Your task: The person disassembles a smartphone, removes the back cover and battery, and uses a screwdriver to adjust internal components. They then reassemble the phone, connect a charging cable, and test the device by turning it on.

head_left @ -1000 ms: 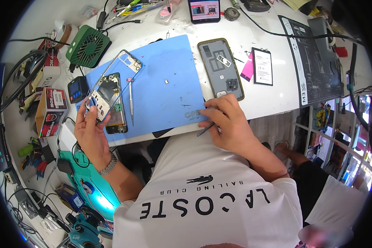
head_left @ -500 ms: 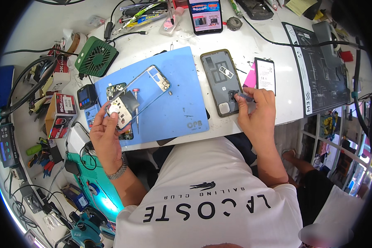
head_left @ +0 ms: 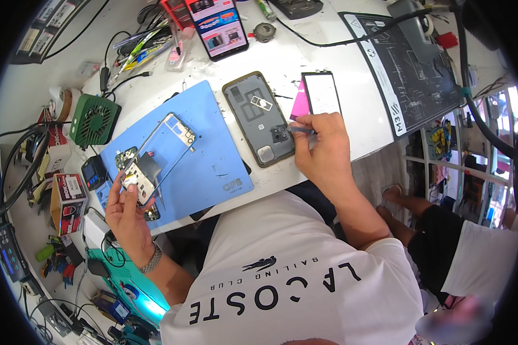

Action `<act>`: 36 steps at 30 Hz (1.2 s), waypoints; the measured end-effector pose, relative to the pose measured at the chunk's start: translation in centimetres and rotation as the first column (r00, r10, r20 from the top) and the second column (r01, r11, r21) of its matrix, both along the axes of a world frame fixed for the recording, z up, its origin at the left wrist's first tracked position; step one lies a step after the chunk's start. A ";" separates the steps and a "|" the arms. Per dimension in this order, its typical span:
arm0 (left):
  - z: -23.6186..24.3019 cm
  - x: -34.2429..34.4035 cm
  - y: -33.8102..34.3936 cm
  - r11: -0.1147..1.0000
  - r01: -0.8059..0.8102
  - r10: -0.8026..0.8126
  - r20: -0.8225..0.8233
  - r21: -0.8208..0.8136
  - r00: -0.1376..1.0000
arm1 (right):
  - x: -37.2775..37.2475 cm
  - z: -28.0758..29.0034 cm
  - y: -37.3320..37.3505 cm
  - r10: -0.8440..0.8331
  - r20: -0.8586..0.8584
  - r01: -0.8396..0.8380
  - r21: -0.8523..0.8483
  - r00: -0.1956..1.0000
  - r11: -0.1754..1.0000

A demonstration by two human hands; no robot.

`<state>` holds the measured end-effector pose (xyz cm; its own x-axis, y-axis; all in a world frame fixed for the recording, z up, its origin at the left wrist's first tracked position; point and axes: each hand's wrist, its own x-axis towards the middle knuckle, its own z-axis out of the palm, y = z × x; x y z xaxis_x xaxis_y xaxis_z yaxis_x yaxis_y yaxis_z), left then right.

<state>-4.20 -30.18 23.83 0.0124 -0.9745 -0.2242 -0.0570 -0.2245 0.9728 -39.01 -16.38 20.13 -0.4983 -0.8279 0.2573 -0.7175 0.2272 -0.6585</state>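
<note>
Head view: my left hand (head_left: 124, 215) is clamped on the phone frame (head_left: 139, 180), held over the blue mat (head_left: 206, 150), while my right hand (head_left: 324, 148) pinches a slim dark tool (head_left: 303, 130) beside the grey phone back (head_left: 252, 129), contact not determinable.

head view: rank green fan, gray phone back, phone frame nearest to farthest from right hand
1. Gray phone back, just left of the right hand
2. Phone frame, in the left hand
3. Green fan, at the view's left
</note>
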 end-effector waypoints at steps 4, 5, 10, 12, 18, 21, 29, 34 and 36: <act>0.2 -0.5 0.1 1.000 -0.021 0.021 0.022 0.002 1.000 | -1.7 0.1 0.2 -0.179 -0.205 0.175 -0.040 0.962 0.984; -0.1 -0.2 0.0 1.000 -0.009 0.009 0.013 -0.003 1.000 | -2.0 0.5 0.3 -0.213 -0.226 0.217 -0.009 0.951 0.976; -0.1 -0.6 0.0 1.000 0.016 -0.016 0.003 -0.007 1.000 | -3.2 0.4 0.5 -0.239 -0.174 0.261 0.114 0.955 0.959; 0.0 -1.0 0.0 1.000 0.010 -0.010 0.010 -0.006 1.000 | -3.6 0.4 0.4 -0.240 -0.214 0.263 0.089 0.947 0.961; -0.4 -0.3 0.0 0.999 0.034 -0.034 -0.012 -0.017 0.999 | -5.4 2.3 0.3 -0.379 0.163 0.367 0.096 0.911 0.925; -0.7 0.4 -0.1 0.999 0.046 -0.046 0.013 -0.015 0.999 | -7.0 2.6 1.0 -0.470 0.230 0.466 0.073 0.852 0.882; -1.0 0.5 -0.1 0.997 0.069 -0.068 0.020 -0.020 0.997 | -11.3 1.9 2.6 -0.683 -0.003 0.683 0.036 0.730 0.729; -1.1 0.2 -0.2 0.996 0.094 -0.094 0.005 -0.013 0.996 | -12.6 -0.9 3.8 -0.565 -0.265 0.583 -0.013 0.781 0.812; -1.1 0.2 -0.1 0.995 0.097 -0.097 -0.008 -0.006 0.995 | -12.0 -0.9 3.8 -0.551 -0.285 0.566 -0.038 0.784 0.824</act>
